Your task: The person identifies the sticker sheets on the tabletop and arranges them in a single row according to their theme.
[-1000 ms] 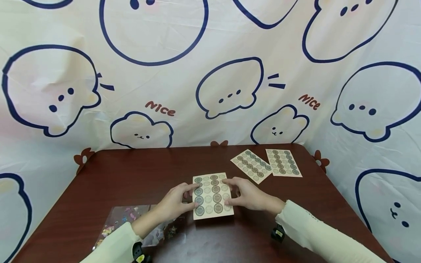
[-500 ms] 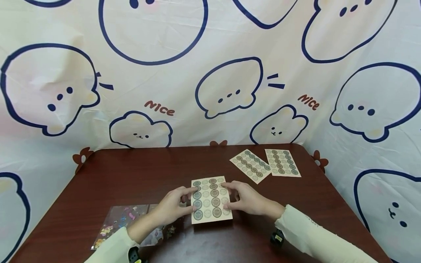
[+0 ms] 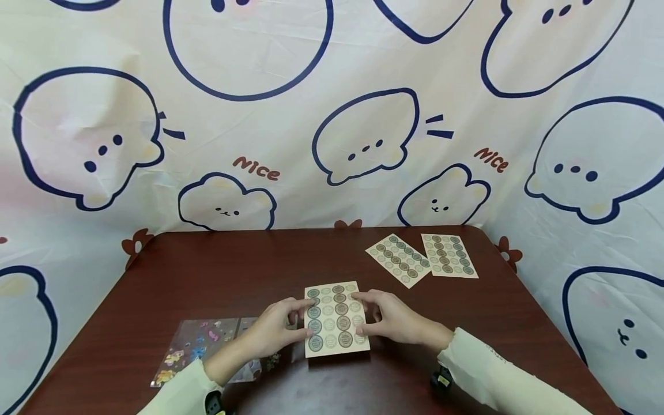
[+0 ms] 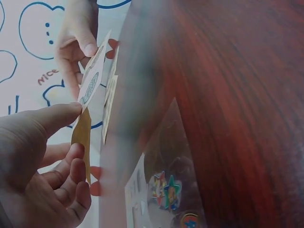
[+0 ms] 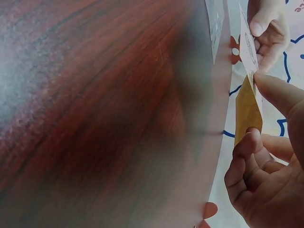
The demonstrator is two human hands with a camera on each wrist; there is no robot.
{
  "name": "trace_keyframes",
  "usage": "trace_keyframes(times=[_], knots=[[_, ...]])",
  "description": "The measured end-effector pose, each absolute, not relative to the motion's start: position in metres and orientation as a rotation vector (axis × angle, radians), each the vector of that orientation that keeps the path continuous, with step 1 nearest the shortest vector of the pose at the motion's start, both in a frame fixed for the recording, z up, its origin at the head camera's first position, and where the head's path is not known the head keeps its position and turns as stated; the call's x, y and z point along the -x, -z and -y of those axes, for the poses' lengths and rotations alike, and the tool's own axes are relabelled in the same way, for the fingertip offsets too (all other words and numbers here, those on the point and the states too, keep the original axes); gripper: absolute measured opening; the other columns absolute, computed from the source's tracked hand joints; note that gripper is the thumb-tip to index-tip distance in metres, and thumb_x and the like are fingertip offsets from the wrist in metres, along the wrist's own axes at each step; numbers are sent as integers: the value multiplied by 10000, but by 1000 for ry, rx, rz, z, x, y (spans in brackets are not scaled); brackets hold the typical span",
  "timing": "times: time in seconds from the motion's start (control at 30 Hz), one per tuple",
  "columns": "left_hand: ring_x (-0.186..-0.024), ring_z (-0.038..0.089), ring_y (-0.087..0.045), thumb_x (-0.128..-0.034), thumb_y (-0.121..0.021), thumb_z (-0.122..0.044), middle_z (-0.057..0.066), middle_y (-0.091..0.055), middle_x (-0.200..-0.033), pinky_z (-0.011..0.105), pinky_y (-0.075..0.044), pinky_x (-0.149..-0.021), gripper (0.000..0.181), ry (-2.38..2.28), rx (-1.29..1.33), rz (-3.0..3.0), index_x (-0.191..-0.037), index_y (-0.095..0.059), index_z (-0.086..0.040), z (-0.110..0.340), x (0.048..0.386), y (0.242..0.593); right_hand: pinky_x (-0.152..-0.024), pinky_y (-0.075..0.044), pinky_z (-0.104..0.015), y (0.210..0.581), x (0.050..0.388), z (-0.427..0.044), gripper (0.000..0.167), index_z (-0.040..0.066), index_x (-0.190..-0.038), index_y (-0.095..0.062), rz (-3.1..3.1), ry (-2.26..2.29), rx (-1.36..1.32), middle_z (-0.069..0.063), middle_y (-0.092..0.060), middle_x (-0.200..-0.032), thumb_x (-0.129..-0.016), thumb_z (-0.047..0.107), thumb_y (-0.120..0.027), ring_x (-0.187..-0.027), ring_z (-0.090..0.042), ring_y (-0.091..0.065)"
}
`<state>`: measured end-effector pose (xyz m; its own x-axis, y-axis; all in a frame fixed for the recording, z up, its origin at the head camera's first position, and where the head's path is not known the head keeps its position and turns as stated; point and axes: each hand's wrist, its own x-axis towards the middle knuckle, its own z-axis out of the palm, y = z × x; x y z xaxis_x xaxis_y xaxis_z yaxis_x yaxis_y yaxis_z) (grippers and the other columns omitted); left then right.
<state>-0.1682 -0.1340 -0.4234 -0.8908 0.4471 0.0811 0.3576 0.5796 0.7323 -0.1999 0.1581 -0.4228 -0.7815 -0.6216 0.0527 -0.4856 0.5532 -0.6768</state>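
A cream sheet of round stickers (image 3: 336,317) is held up off the table between both hands in the head view. My left hand (image 3: 275,329) pinches its left edge, while my right hand (image 3: 394,318) pinches the right edge. The sheet's printed face, with columns of grey-green, pale and brown circles, is turned up towards the head camera. From the left wrist, the sheet (image 4: 92,78) appears nearly edge-on, its thumb on the printed face and fingers behind. In the right wrist view the sheet's tan back (image 5: 248,114) shows, with curled fingers against it.
Two similar sticker sheets, one tilted (image 3: 399,260) and one straighter (image 3: 449,256), lie at the back right of the dark wood table (image 3: 249,259). Clear plastic packets of colourful stickers (image 3: 199,344) lie under the left forearm. A cartoon-printed cloth (image 3: 295,202) hangs behind.
Both hands have brought the sticker sheet slightly lower and nearer to me. Their grip looks the same. The two far sheets and the packets have stayed put.
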Motion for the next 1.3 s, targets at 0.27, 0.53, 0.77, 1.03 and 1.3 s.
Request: trace_keyframes(times=[0.27,0.53,0.77,1.03,1.3], knots=[[-767,140,-499,-871,-794,-223,0,-589,-928,216,-384,-623,530,-1141,-722,-2693,-1339,-636,-31,132,164,431,-599,-412,-179,425,198,-159,667,17,-1401,-572,-2593,1015,954,-9,-569,-917,-841,273,-828,-643,-20,-469],[-723,127,-502,-856,-801,-180,-16,-589,-896,213,-384,-624,521,-1124,-747,-2684,-1336,-639,-59,131,162,431,-588,-414,-183,431,194,-162,671,10,-1392,-577,-2577,990,964,13,-570,-921,-835,283,-832,-633,4,-457],[-701,98,-478,-849,-808,-186,-17,-580,-892,228,-370,-623,515,-1096,-726,-2678,-1329,-646,-92,132,157,434,-592,-421,-177,440,189,-161,658,9,-1385,-582,-2554,941,980,7,-571,-928,-843,294,-824,-631,0,-464],[-632,16,-442,-827,-811,-171,-49,-584,-850,222,-371,-587,542,-1082,-727,-2677,-1322,-641,-33,130,153,438,-588,-401,-170,443,185,-158,649,20,-1374,-596,-2572,871,969,31,-575,-910,-840,311,-822,-628,1,-465],[-647,21,-459,-809,-818,-169,-49,-582,-799,221,-389,-609,582,-1021,-715,-2702,-1334,-628,-1,128,152,438,-589,-388,-180,443,183,-153,652,45,-1382,-596,-2591,807,929,58,-574,-899,-836,315,-826,-615,28,-438]])
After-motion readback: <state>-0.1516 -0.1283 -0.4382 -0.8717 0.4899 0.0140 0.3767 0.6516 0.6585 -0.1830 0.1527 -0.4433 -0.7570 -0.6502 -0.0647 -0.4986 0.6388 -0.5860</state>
